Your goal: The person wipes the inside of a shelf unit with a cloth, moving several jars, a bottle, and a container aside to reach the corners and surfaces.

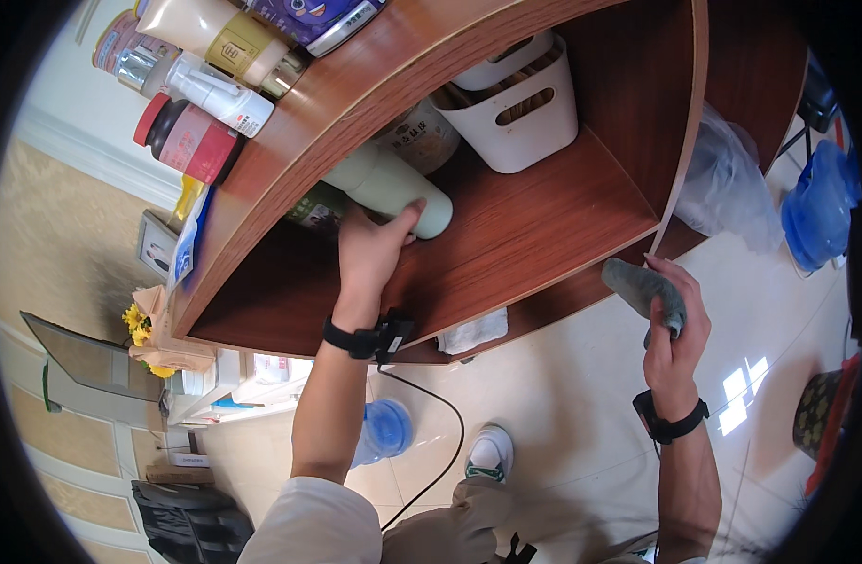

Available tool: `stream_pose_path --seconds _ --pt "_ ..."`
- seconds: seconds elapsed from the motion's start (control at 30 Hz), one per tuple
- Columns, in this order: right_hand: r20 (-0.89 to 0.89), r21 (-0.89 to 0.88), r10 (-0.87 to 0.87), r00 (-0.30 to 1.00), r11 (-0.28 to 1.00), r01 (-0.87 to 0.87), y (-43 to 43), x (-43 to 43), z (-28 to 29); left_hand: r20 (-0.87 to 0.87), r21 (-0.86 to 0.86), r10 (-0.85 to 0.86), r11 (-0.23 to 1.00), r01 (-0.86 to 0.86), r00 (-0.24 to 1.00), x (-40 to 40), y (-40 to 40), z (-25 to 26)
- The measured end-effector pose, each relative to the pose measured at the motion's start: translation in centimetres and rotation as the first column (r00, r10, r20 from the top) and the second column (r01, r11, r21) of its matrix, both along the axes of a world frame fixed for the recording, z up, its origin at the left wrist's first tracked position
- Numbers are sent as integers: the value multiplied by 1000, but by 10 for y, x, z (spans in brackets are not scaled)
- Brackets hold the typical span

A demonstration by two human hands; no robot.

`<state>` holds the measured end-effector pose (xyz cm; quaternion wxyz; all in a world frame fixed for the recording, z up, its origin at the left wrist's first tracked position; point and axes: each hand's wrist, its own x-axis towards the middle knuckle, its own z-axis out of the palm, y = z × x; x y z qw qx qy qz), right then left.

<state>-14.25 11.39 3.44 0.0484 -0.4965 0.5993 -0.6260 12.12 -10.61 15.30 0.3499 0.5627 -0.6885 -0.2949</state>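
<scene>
My left hand (376, 243) reaches into a reddish-brown wooden shelf (515, 204) and grips the lower end of a pale green bottle (396, 187). The bottle's upper part is hidden by the shelf board above. Close behind that hand is a dark green container (322, 210) with a printed label, partly covered. In my right hand (678, 331) is a folded grey-green cloth (642, 292), held between thumb and fingers in front of the shelf's right-hand side panel.
White plastic baskets (519, 116) and a labelled jar (420, 137) stand deeper in the shelf. The top board carries a red-labelled bottle (191, 141), a white spray bottle (219, 95) and a cream tube (226, 42). A plastic bag (727, 176) hangs at right; blue water jugs (819, 204) stand on the floor.
</scene>
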Motion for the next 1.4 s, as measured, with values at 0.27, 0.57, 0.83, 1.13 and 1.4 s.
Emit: stream_pose_path --seconds 0.27,0.57,0.83,1.13,1.4 --pt "0 -6 -7 1000 1000 7 0 1 4 135 -288 -20 956 58 991 31 -51 -21" --pt "-60 44 25 998 999 -22 1 0 -5 270 -129 71 991 -37 960 24 -44 -10" --pt "-30 4 14 999 1000 -14 -4 0 1 656 78 88 980 -182 750 16 -38 5" --pt "1 -39 -36 999 999 36 -6 -1 7 568 261 19 944 -202 823 15 -38 2" --pt "180 32 -72 981 997 67 -4 -14 7 749 -60 66 998 -32 660 12 -8 -3"
